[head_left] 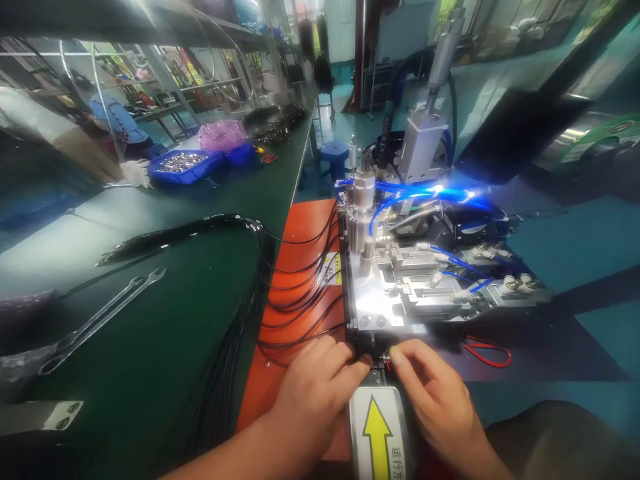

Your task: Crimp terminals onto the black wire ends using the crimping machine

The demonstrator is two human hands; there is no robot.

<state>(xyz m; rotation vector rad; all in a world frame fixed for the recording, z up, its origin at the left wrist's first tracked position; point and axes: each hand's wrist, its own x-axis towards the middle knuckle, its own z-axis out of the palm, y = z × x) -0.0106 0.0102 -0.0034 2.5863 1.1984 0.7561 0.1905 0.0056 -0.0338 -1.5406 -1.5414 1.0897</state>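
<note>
My left hand [320, 377] is closed at the front corner of the machine, its thumb and index finger pressed at the black track [367, 350]; what they hold is hidden. Just to its right, my right hand [433, 387] pinches a small shiny metal piece [385, 358] with a short bit of red beside it. Black cables [295, 303] arc from a thick bundle over the orange-red base [300, 233] to the machine's left edge. A silver plate [373, 303] with cylinders lies behind both hands. Below them is a cover with a yellow arrow [376, 433].
Two wrenches [107, 317] lie on the green bench [200, 360] at left. Further back stands a blue tray [187, 170] of small metal parts, with a co-worker's gloved hand [135, 173] beside it. Blue air tubes [430, 193] cross the machine. A red loop [489, 353] lies at right.
</note>
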